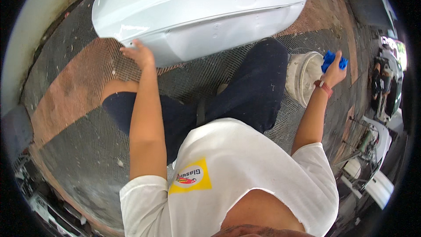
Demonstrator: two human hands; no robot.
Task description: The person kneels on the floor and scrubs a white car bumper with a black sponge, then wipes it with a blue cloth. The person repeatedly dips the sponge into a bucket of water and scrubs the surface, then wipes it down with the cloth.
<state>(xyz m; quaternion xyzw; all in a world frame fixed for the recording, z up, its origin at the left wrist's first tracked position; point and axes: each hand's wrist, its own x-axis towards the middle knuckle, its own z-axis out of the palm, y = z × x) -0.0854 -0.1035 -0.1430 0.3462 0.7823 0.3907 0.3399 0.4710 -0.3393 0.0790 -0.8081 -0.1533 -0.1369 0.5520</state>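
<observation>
A glossy white car trunk lid (197, 24), with a round recess on its face and a crease along its length, lies in front of my knees. My left hand (141, 56) is at its near left corner, fingers apart, with a fingertip against the edge. Off to the right, my right hand (335, 72) grips a crumpled blue cloth (328, 61) over the rim of a whitish, stained bucket (296, 77). The bucket stands beside my right knee; what it holds cannot be made out.
Beneath me is ribbed floor matting (87, 149) in dark grey and reddish brown. A pale wall (39, 22) rises at the far left. Vehicles and car parts (368, 158) stand along the right side, and more parts (48, 206) show at the lower left.
</observation>
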